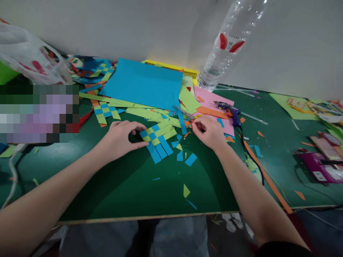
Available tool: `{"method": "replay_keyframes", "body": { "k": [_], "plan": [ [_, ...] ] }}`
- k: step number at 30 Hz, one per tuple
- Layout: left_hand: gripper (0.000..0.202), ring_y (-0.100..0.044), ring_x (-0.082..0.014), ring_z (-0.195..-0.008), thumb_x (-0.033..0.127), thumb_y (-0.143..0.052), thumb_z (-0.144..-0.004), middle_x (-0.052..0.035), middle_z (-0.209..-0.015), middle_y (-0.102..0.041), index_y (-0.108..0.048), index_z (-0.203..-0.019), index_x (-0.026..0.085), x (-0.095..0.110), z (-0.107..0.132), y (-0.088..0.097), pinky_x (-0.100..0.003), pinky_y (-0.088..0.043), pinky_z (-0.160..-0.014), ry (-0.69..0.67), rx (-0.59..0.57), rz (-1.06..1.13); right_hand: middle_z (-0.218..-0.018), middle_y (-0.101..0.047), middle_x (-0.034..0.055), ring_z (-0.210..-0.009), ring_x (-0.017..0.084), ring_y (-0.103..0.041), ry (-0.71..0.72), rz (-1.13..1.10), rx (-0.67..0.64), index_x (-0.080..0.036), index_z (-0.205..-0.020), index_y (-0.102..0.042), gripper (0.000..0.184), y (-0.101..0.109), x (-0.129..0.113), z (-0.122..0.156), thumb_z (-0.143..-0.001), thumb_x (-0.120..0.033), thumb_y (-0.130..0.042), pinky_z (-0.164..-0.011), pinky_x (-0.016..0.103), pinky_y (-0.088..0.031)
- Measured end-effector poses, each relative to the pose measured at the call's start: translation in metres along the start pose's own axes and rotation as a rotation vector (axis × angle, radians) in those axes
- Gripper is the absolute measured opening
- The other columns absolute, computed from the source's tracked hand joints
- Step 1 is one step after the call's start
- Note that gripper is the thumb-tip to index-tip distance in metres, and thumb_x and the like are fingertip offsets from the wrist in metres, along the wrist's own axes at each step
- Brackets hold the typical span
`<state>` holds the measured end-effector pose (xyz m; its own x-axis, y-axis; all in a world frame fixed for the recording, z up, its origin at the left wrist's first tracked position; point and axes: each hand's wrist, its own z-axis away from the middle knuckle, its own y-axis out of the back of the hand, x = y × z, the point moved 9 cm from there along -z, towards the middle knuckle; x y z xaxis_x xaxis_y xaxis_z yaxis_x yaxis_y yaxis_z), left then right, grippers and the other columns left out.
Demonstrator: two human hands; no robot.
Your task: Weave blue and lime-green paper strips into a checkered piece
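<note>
My left hand [122, 137] rests on the green table [128, 185], thumb and fingertips pinching the left edge of a small woven mat of blue and green paper strips [158, 139]. My right hand [209, 132] is closed round the red handles of a pair of scissors [187, 116], whose blades point up and left over the paper strips. Small blue and green offcuts [187, 159] lie just below the mat.
A large blue sheet [144, 84] and pink paper [211, 100] lie behind. A glue gun [230, 111] with its cable sits right of my right hand. A clear plastic bottle [227, 46] leans on the wall. Another woven piece [105, 112] lies at left.
</note>
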<state>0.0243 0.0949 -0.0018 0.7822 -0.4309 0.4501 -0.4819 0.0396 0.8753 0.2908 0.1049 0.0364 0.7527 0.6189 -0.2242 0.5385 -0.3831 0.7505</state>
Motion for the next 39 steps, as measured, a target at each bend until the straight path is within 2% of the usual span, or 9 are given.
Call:
{"method": "replay_keyframes", "body": {
  "k": [8, 14, 18, 23, 33, 36, 39],
  "plan": [
    [0.048, -0.061, -0.0192, -0.073, 0.054, -0.071, -0.077, -0.0007, -0.083, -0.066, -0.064, -0.114, 0.025, -0.008, 0.000, 0.003, -0.033, -0.049, -0.070, 0.108, 0.025, 0.167, -0.072, -0.063, 0.0018, -0.065, 0.015, -0.055, 0.001, -0.013, -0.007, -0.021, -0.079, -0.059, 0.013, -0.001, -0.001, -0.001, -0.092, -0.022, -0.054, -0.061, 0.028, -0.041],
    [0.043, -0.063, -0.0188, -0.071, 0.050, -0.069, -0.077, -0.0012, -0.077, -0.068, -0.066, -0.110, 0.022, -0.008, -0.001, 0.010, -0.031, -0.051, -0.067, 0.184, 0.059, 0.278, -0.072, -0.064, 0.0018, -0.065, 0.014, -0.054, -0.009, -0.018, -0.016, -0.021, -0.079, -0.060, 0.014, -0.002, 0.000, -0.001, -0.091, -0.023, -0.053, -0.062, 0.028, -0.041],
    [0.031, -0.069, -0.0215, -0.077, 0.044, -0.067, -0.078, -0.0058, -0.083, -0.074, -0.071, -0.100, 0.022, -0.007, -0.001, 0.023, -0.030, -0.052, -0.063, 0.208, 0.179, 0.288, -0.074, -0.065, 0.0021, -0.066, 0.015, -0.056, -0.012, -0.010, -0.018, -0.021, -0.080, -0.061, 0.014, -0.002, 0.000, -0.001, -0.092, -0.023, -0.054, -0.062, 0.028, -0.041],
    [0.029, -0.071, -0.0217, -0.075, 0.044, -0.069, -0.078, -0.0067, -0.082, -0.075, -0.074, -0.096, 0.022, -0.013, 0.003, 0.032, -0.026, -0.051, -0.055, 0.246, 0.276, 0.263, -0.075, -0.066, 0.0028, -0.066, 0.015, -0.057, -0.018, -0.016, -0.017, -0.022, -0.080, -0.060, 0.014, -0.001, 0.000, -0.001, -0.092, -0.024, -0.053, -0.062, 0.029, -0.043],
    [0.022, -0.067, -0.0160, -0.066, 0.040, -0.072, -0.079, -0.0003, -0.070, -0.070, -0.068, -0.086, 0.020, -0.015, 0.017, 0.055, -0.025, -0.049, -0.058, 0.294, 0.536, 0.283, -0.072, -0.065, 0.0024, -0.064, 0.015, -0.058, 0.025, -0.043, 0.030, -0.021, -0.080, -0.060, 0.013, 0.003, -0.003, -0.001, -0.092, -0.023, -0.055, -0.060, 0.028, -0.043],
    [0.020, -0.066, -0.0139, -0.064, 0.035, -0.074, -0.080, 0.0001, -0.071, -0.068, -0.066, -0.088, 0.018, -0.014, 0.022, 0.061, -0.023, -0.047, -0.056, 0.264, 0.624, 0.338, -0.073, -0.065, 0.0027, -0.065, 0.015, -0.058, 0.015, -0.048, 0.030, -0.022, -0.080, -0.060, 0.014, 0.003, -0.002, -0.001, -0.093, -0.025, -0.054, -0.061, 0.028, -0.043],
    [0.016, -0.065, -0.0134, -0.067, 0.030, -0.073, -0.083, -0.0007, -0.076, -0.066, -0.065, -0.089, 0.018, -0.007, 0.026, 0.070, -0.025, -0.050, -0.061, 0.182, 0.722, 0.344, -0.073, -0.066, 0.0029, -0.065, 0.016, -0.058, -0.001, -0.045, 0.024, -0.023, -0.080, -0.059, 0.015, 0.002, 0.000, -0.002, -0.093, -0.027, -0.053, -0.061, 0.029, -0.044]
  ]
}}
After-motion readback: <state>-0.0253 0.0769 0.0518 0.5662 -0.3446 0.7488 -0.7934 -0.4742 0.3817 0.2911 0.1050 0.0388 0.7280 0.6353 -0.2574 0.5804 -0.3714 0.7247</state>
